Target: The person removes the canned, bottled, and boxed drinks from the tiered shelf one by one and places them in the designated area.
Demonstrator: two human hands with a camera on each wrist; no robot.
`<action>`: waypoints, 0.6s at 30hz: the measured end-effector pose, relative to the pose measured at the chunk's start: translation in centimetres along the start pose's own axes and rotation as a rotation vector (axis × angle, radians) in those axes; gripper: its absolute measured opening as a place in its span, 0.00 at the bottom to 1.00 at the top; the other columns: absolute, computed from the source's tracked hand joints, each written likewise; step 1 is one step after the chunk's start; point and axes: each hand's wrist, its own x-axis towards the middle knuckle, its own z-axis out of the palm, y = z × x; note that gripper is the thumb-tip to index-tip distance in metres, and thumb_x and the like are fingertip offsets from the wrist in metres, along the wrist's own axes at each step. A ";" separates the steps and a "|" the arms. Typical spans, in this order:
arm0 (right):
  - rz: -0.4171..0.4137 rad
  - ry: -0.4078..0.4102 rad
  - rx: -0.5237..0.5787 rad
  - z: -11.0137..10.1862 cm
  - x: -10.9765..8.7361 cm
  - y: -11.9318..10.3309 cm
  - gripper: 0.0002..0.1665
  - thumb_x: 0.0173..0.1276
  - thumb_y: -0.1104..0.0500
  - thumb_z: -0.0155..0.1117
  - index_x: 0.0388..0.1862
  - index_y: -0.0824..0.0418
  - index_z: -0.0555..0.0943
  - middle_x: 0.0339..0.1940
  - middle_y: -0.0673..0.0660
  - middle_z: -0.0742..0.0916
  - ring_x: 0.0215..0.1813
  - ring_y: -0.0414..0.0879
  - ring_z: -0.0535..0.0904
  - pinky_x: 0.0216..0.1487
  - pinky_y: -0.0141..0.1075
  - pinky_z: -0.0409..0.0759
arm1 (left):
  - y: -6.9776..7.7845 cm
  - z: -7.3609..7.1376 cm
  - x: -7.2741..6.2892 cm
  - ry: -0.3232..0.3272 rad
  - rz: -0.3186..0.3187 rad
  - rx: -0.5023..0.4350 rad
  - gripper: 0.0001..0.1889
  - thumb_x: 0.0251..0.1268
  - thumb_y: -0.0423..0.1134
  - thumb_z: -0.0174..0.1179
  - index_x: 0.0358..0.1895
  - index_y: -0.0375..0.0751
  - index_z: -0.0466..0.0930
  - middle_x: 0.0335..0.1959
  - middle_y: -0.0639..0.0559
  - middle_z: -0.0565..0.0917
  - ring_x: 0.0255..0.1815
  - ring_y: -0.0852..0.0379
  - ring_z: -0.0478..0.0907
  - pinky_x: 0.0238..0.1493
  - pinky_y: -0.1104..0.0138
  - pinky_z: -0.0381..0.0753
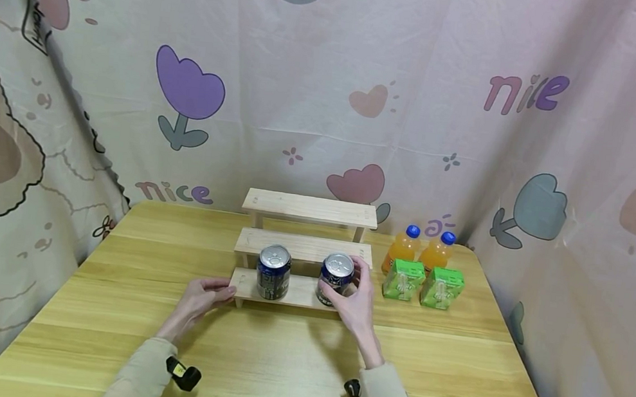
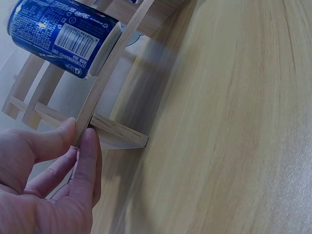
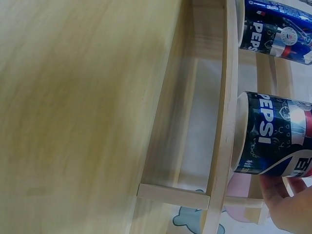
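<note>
Left hand (image 1: 201, 299): The left end of the low board (image 1: 301, 292) is pinched by it, with the thumb on top and fingers under the wood.
Right hand (image 1: 359, 301): The right can (image 1: 336, 275) is gripped by it, with the thumb at the near left side and fingers bent round the right side.
Gripped can: It is held upright at the right part of the low board. The word PEPSI can be read on it.
Left can (image 1: 273, 278): It is stood upright on the same board, left of the gripped one, with a gap between. It is touched by no hand. A bar code is shown on its side.
Wooden shelf (image 1: 310, 208): It is made of three boards, like steps. The low one is placed near, and the top one is placed far.
Juice bottles (image 1: 401, 251): Two are stood to the right of the shelf. They are filled with orange drink and topped with blue caps.
Green boxes (image 1: 404, 280): Two are set side by side, just on the near side of the bottles.
Counter (image 1: 283, 363): The shelf, the bottles and the boxes are all held up by its yellow wood.
Cloth (image 1: 282, 91): Flowers, hearts and the word "nice" are printed on it, at the far side.
Sleeves (image 1: 139, 374): Both arms are covered by pale ones.
</note>
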 end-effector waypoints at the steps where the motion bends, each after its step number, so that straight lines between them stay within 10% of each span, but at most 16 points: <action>1: -0.001 0.000 -0.001 0.0 0.0 0.0 0.47 0.46 0.61 0.84 0.65 0.60 0.71 0.58 0.61 0.83 0.57 0.57 0.80 0.65 0.50 0.78 | 0.0 0.0 0.0 -0.001 0.000 0.002 0.26 0.68 0.25 0.60 0.65 0.13 0.65 0.35 0.54 0.87 0.35 0.66 0.86 0.46 0.75 0.89; 18: -0.033 0.001 0.001 -0.4 0.0 -0.3 0.45 0.46 0.62 0.85 0.64 0.60 0.74 0.57 0.61 0.85 0.57 0.56 0.82 0.64 0.47 0.80 | 0.0 -0.1 0.0 -0.014 0.001 0.007 0.27 0.68 0.24 0.59 0.66 0.13 0.63 0.35 0.54 0.87 0.35 0.66 0.85 0.46 0.74 0.89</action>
